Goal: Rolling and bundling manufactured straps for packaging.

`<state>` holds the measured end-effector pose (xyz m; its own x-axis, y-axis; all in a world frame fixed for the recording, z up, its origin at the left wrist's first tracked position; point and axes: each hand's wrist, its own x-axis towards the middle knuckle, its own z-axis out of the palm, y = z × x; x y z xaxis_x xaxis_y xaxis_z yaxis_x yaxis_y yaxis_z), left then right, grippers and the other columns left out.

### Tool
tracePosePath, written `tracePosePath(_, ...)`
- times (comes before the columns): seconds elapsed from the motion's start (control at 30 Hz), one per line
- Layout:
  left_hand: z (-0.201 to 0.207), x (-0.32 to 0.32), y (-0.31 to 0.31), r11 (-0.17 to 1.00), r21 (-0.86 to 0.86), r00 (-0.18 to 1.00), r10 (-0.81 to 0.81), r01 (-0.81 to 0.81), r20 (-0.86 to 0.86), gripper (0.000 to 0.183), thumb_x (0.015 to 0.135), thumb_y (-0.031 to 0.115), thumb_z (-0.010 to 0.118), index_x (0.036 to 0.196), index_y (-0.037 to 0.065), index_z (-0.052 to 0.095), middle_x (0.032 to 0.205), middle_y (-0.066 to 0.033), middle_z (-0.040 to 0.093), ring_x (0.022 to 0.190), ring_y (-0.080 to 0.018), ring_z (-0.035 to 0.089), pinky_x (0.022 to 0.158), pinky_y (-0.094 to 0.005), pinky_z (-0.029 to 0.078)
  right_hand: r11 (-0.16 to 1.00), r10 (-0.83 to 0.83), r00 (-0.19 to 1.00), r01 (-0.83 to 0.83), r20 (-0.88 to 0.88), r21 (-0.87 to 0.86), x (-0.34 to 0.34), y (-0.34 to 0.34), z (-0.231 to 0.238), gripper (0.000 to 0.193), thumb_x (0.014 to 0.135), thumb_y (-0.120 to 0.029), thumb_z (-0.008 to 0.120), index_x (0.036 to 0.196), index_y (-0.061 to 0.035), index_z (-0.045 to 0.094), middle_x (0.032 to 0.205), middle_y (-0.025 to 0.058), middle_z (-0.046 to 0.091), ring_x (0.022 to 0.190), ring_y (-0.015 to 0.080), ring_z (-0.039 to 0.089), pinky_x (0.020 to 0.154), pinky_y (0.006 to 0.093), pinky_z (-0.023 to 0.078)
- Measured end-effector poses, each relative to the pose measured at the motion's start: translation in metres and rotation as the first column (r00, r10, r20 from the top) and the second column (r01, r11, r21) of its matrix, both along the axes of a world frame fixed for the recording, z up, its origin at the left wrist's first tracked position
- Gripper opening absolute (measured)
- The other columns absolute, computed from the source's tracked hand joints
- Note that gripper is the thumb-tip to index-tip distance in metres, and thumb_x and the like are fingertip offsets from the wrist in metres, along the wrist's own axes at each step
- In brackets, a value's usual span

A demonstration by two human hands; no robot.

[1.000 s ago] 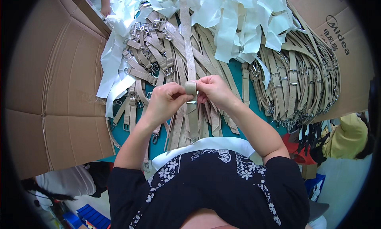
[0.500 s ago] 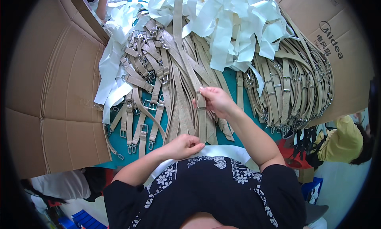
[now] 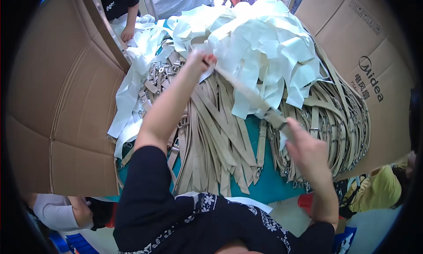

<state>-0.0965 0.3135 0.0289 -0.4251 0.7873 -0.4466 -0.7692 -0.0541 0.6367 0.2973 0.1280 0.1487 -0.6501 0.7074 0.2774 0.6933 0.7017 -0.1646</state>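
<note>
Printing on carton: the plain brown cardboard carton at right (image 3: 387,42) bears a large dark printed emblem with lettering (image 3: 370,80), slanting down its flap.
Smaller marks: a row of boxed handling symbols (image 3: 365,17) sits higher on that carton; a small white mark (image 3: 110,5) shows on a co-worker's dark shirt.
Beige strap: a long, flat, leather-like beige strap (image 3: 246,93) is lifted above the heap, between the person's two hands.
Long axis: diagonal, from upper left near the left hand down to the right hand.
Buckle end: the silver metal buckle (image 3: 280,124) is at the lower right, beside the right fingers.
Right hand: this hand (image 3: 306,146) grips the strap near its buckle; motion blurs it.
Left hand: this hand (image 3: 202,59) is curled at the strap's upper end by the white paper-like strips (image 3: 282,56); blur prevents telling whether it grips.
Loose beige straps: a fan of them (image 3: 216,139) lies below, tips toward the person, on the teal bench (image 3: 266,181).
Buckled bundle: curved beige straps with silver hardware (image 3: 341,117) lie at right.
</note>
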Motion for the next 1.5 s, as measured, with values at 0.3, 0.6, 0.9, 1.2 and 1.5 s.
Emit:
tracePosePath(0.3,0.151,-0.079,0.182,0.988,0.041,0.901,0.151,-0.147,-0.407,0.044,0.086,0.025,0.054,0.118,-0.001,0.039,0.088,-0.0185,0.056,0.071,-0.0258,0.058,0.058,-0.0363,0.05,0.953,-0.162,0.981,0.184,-0.111,0.239,0.108,0.071,0.05,0.049,0.076,0.003,0.056,0.124,-0.0055,0.049,0.083,0.0082,0.052,0.071,0.0158,0.047,0.064,0.0244,0.039)
tracePosePath(0.6,0.154,0.065,0.195,0.715,-0.358,0.084,-0.502,0.6,-0.861,0.048,0.086,0.042,0.05,0.107,-0.001,0.049,0.091,-0.0168,0.06,0.069,-0.0287,0.064,0.055,-0.0365,0.053,0.689,-0.723,0.689,0.725,-0.047,0.026,0.172,0.096,0.006,0.031,0.091,-0.016,0.045,0.119,-0.006,0.053,0.098,0.0127,0.053,0.088,0.0202,0.052,0.08,0.0267,0.04)
tracePosePath(0.9,0.081,-0.048,-0.026,0.958,-0.203,-0.161,-0.172,0.202,-0.972,0.033,0.085,0.03,0.056,0.104,0.002,0.059,0.071,-0.0062,0.062,0.055,-0.0116,0.056,0.054,-0.0266,0.046,0.956,-0.106,0.969,0.038,-0.222,-0.292,-0.043,0.062,-0.061,0.024,0.077,-0.022,0.064,0.093,-0.0036,0.063,0.078,0.0106,0.06,0.068,0.022,0.058,0.062,0.0316,0.045)
tracePosePath(1.2,0.003,-0.067,-0.164,0.935,-0.352,-0.363,-0.315,0.041,-0.877,0.022,0.08,0.019,0.059,0.098,0.008,0.063,0.084,-0.0142,0.064,0.079,-0.0291,0.062,0.075,-0.0358,0.048,0.205,-0.261,0.882,-0.346,-0.392,-0.915,-0.142,0.073,-0.131,0.02,0.085,-0.024,0.058,0.085,-0.0041,0.057,0.067,-0.0064,0.049,0.057,0.0017,0.043,0.05,0.0171,0.034)
tracePosePath(1.5,-0.016,-0.062,-0.132,0.652,-0.756,-0.019,-0.758,-0.06,-0.652,0.039,0.069,0.034,0.06,0.065,-0.004,0.063,0.067,-0.0183,0.062,0.065,-0.0303,0.063,0.067,-0.037,0.049,0.201,-0.177,0.971,-0.127,-0.164,-0.971,-0.109,0.028,-0.147,0.023,0.085,-0.021,0.059,0.098,-0.0024,0.059,0.07,-0.0033,0.055,0.06,0.0034,0.047,0.054,0.0193,0.04)
